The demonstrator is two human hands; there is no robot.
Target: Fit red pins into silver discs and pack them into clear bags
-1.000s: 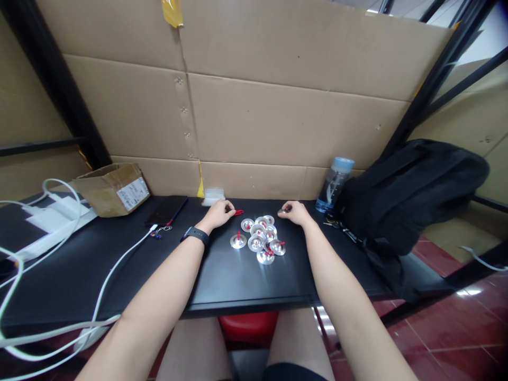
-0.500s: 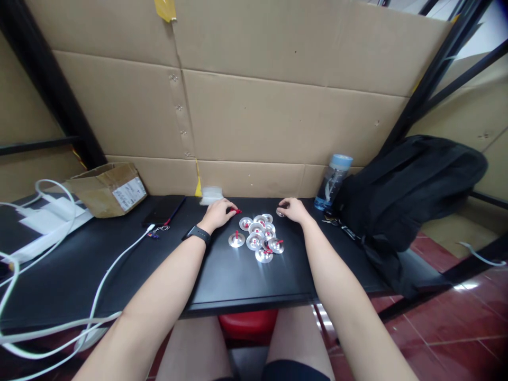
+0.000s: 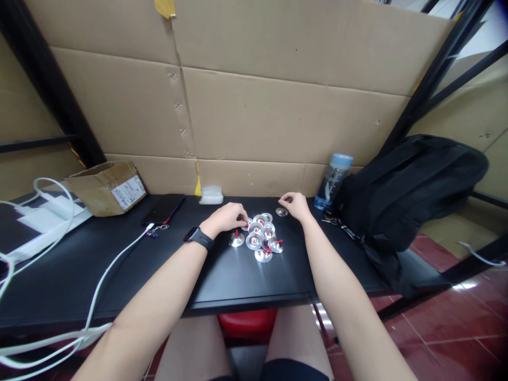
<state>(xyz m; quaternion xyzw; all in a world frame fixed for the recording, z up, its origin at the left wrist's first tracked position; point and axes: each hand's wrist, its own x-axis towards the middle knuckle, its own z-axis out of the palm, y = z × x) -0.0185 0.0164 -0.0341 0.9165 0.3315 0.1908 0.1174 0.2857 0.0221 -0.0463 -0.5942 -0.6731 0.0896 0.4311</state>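
Observation:
Several small silver finger cymbals with red straps lie in an overlapping cluster on the black table. My left hand, with a dark watch on its wrist, is at the cluster's upper left. Its fingers are closed at the red strap of a cymbal, which they partly cover. A separate cymbal lies just below that hand, its red strap standing up. My right hand hovers at a lone cymbal to the cluster's upper right. That cymbal lies flat, and the curled fingers are just above it, slightly parted.
A water bottle and a black backpack stand to the right, with keys beside them. On the left are a cardboard box, a dark phone and white cables. A small clear case sits by the cardboard wall.
My left hand has moved right and toward me, from a red strap to the cluster's upper-left cymbal. My right hand has drawn slightly up from the lone cymbal, which now shows whole.

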